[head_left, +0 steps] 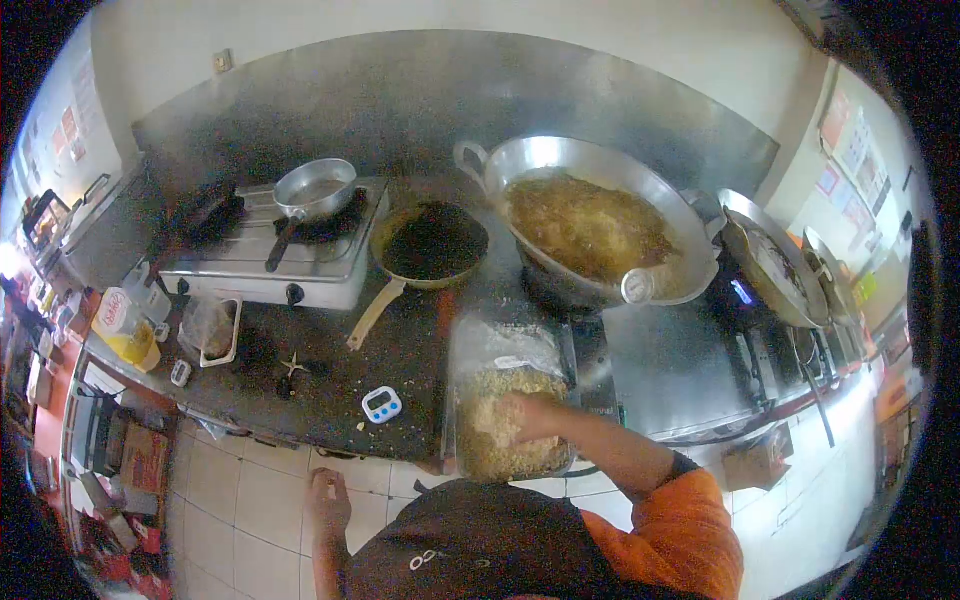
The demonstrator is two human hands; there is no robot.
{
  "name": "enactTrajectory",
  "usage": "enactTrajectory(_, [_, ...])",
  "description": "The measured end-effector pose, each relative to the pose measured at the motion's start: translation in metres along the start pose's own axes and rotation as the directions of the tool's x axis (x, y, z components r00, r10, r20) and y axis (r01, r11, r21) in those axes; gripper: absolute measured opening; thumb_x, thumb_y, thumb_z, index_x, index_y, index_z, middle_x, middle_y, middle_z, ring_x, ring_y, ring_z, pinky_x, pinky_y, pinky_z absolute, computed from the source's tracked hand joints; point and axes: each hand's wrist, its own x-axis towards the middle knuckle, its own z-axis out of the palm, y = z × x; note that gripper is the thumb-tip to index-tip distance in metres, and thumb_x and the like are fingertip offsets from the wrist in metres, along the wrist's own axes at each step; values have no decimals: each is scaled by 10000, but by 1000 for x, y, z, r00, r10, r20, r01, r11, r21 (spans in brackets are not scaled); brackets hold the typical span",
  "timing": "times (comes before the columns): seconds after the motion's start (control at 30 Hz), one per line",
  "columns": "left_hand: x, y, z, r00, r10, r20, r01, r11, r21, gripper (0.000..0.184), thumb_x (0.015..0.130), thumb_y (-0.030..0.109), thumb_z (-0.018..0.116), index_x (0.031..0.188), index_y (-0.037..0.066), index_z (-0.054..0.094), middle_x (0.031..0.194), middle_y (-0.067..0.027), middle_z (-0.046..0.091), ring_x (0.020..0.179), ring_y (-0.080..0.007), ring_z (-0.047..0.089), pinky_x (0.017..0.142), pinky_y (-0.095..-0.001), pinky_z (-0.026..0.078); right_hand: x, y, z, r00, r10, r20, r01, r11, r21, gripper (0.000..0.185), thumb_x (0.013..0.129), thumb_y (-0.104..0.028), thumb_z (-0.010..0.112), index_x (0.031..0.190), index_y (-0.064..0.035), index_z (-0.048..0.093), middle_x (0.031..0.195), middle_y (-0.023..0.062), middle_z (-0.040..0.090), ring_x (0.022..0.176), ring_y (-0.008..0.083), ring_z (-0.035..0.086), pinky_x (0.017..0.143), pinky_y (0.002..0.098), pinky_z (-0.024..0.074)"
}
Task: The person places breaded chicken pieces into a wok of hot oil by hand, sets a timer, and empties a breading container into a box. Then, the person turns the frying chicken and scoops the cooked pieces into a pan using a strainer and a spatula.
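Observation:
My right hand [522,416] reaches into a clear plastic tub [458,440] on the counter's front edge. Its fingers are curled into chopped, yellowish crumbly food [515,461], and their tips are partly hidden in it. White powder or a whitish film shows at the tub's far end. My left hand [329,497] hangs low in front of the counter, over the floor; its fingers are curled in and nothing can be seen in them. Behind the tub, a large metal wok [695,278] holds bubbling brown oil [590,225], with a round dial thermometer [637,286] at its near rim.
A dark-bottomed frying pan [437,245] points its handle toward me. Left of it, a small pan [316,190] sits on a white gas stove [330,272]. A digital timer [381,404], a white tray [236,333] and a yellow-filled jug [125,335] stand on the counter. More pans [775,260] lie right.

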Motion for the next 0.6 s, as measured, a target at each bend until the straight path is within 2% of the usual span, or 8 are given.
enactTrajectory(0.07, [-2, -3, 0, 1000, 25, -15, -25, 1000, -14, 55, 701, 22, 535, 724, 37, 488, 791, -127, 517, 753, -295, 505, 649, -352, 417, -7, -24, -20, 979, 187, 80, -185, 982, -31, 787, 464, -254, 749, 1127, -23, 393, 1057, 193, 478, 950, 311, 483, 818, 349, 393])
enactTrajectory(0.17, [-7, -7, 3, 999, 11, -40, -10, 1000, 14, 58, 695, 17, 541, 714, 34, 489, 786, -136, 516, 752, -303, 505, 644, -359, 417, 1, -7, -9, 989, 71, 127, -71, 997, 1, 718, 452, -242, 751, 1051, -12, 431, 1034, 186, 491, 934, 308, 490, 789, 355, 405])
enactTrajectory(0.23, [-9, -16, 5, 999, 29, -22, -27, 997, 74, 63, 692, 21, 547, 713, 32, 488, 780, -140, 514, 744, -306, 506, 633, -364, 419, -3, -18, -16, 990, 93, 107, -92, 996, -14, 651, 467, -232, 735, 1006, -16, 440, 996, 181, 506, 910, 305, 501, 764, 362, 411])
enactTrajectory(0.33, [-4, 8, -8, 996, 89, -12, -89, 995, 39, 52, 696, 35, 537, 729, 32, 496, 782, -145, 512, 725, -312, 509, 620, -375, 421, -20, -72, -49, 990, 126, 67, -124, 992, -33, 551, 490, -216, 711, 938, -22, 454, 940, 172, 529, 872, 300, 518, 727, 372, 420])
enactTrajectory(0.43, [-12, -14, 0, 987, 157, -40, -150, 977, 149, 51, 689, 43, 535, 725, 40, 499, 772, -146, 512, 714, -312, 512, 619, -376, 424, -7, -28, -16, 989, 143, -42, -145, 989, -30, 463, 537, -198, 665, 929, -45, 472, 889, 165, 549, 838, 309, 531, 705, 383, 422])
enactTrajectory(0.47, [-12, -16, 3, 988, 134, -72, -126, 986, 109, 50, 686, 42, 534, 720, 42, 498, 768, -146, 512, 712, -312, 512, 618, -376, 424, -1, -11, -5, 986, 145, -87, -148, 989, -28, 437, 556, -192, 646, 936, -55, 478, 873, 164, 555, 826, 314, 535, 700, 386, 422])
enactTrajectory(0.53, [-15, -19, 8, 988, 80, -131, -77, 997, 24, 51, 679, 38, 533, 711, 46, 494, 761, -144, 511, 706, -314, 511, 616, -377, 424, -18, -43, -43, 985, 112, -133, -133, 977, -167, 367, 589, -186, 607, 923, -76, 502, 862, 160, 558, 818, 314, 538, 691, 386, 424])
enactTrajectory(0.6, [-25, -42, 15, 995, -74, -69, 70, 996, -53, 61, 676, 37, 535, 712, 47, 487, 763, -144, 510, 707, -315, 510, 611, -371, 425, -44, -87, -101, 987, 105, -119, -139, 935, -326, 311, 610, -191, 580, 902, -97, 532, 840, 152, 564, 800, 306, 545, 680, 381, 428])
